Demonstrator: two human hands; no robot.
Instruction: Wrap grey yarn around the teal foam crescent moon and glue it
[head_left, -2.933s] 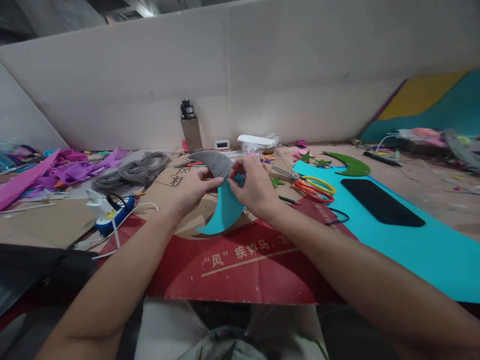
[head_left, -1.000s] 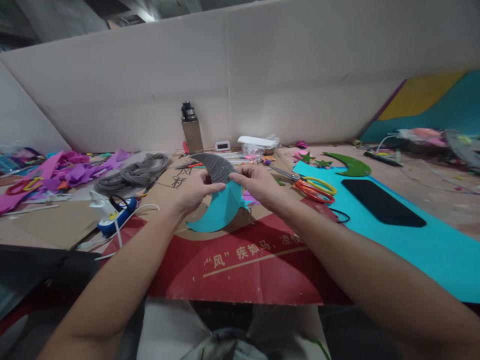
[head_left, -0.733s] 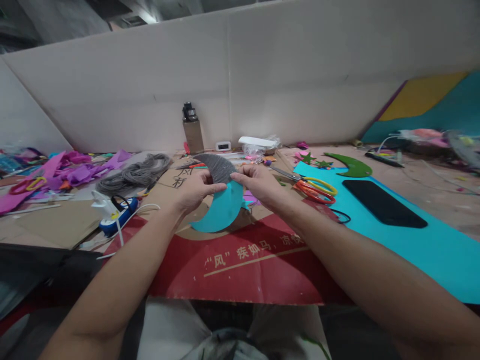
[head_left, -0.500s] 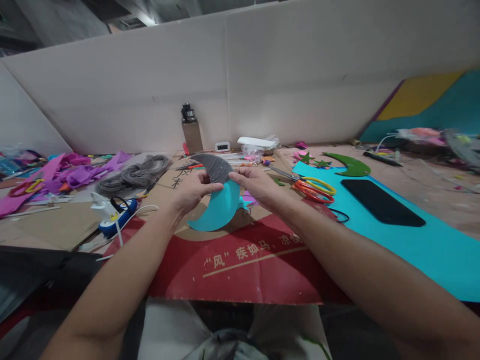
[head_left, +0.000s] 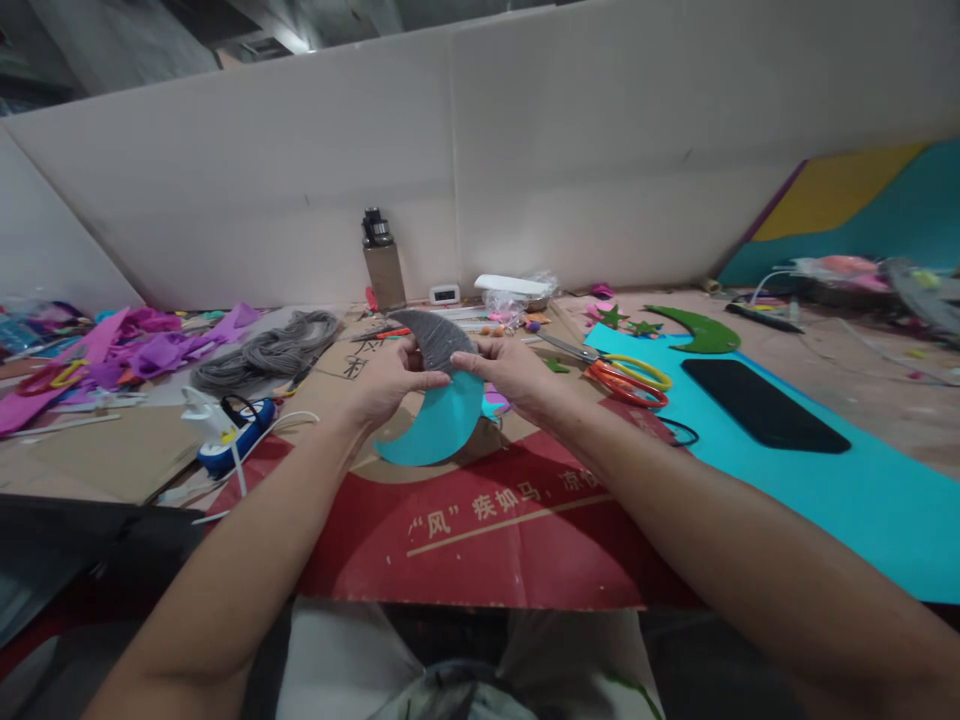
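Between my hands is a crescent moon cutout (head_left: 442, 415), its lower part turquoise and its upper part covered in grey yarn or felt. My left hand (head_left: 394, 385) pinches its left edge, thumb near the line where grey meets turquoise. On the opposite edge, my right hand (head_left: 506, 375) grips it with the thumb pressed at that same line. The crescent is held tilted above a red and brown cardboard sheet (head_left: 517, 545). A small turquoise and purple piece (head_left: 495, 402) lies partly hidden behind it.
To the right lie scissors (head_left: 630, 380), a turquoise sheet (head_left: 810, 510), a black phone (head_left: 765, 405) and a green crescent (head_left: 701, 330). Grey cord (head_left: 270, 350), purple scraps (head_left: 172, 345) and a blue power strip (head_left: 236, 440) are left. A bottle (head_left: 385, 270) stands behind.
My right thumb has shifted slightly left and down on the crescent. The crescent's grey end has moved a little to the right; both hands still hold it.
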